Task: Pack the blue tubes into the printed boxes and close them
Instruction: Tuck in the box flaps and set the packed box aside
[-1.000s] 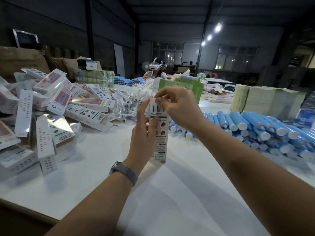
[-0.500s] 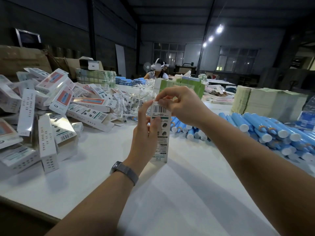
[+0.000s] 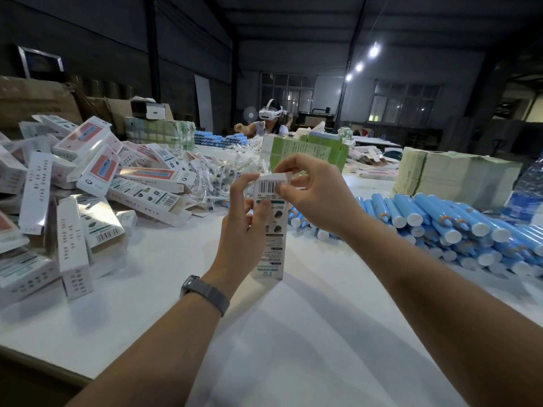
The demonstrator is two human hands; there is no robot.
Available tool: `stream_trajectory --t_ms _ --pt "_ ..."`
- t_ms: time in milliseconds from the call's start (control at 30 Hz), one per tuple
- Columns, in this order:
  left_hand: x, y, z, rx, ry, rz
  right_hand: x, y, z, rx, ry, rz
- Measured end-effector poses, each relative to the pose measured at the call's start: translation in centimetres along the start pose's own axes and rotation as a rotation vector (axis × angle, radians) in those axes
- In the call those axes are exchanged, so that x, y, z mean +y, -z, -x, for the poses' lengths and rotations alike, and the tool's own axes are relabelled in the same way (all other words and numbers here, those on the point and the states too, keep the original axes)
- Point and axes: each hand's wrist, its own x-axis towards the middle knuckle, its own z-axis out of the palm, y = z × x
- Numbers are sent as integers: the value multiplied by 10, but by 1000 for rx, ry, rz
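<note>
The person is standing a printed box upright near the middle of the bench; the left hand is gripping its side, while the right hand is pinching the top flap; closing appears to be the step in hand; whether a tube is inside cannot be told; next, the flap seemingly needs tucking in; more blue tubes are lying along the right edge, finished boxes piling at the left.
</note>
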Motion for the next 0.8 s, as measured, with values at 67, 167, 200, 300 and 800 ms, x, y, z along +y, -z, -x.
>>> stream_trajectory --t_ms 67,167,200,300,800 --pt "0 0 0 4 -2 -2 2 -2 2 31 22 31" --pt "0 0 2 9 -13 -18 6 -3 5 78 34 49" --pt "-1 0 2 11 -17 -25 6 -3 6 90 38 54" --pt "-1 0 3 16 -19 -37 5 -3 8 116 63 99" --pt "-2 -3 3 25 -12 -110 -2 -8 17 250 142 339"
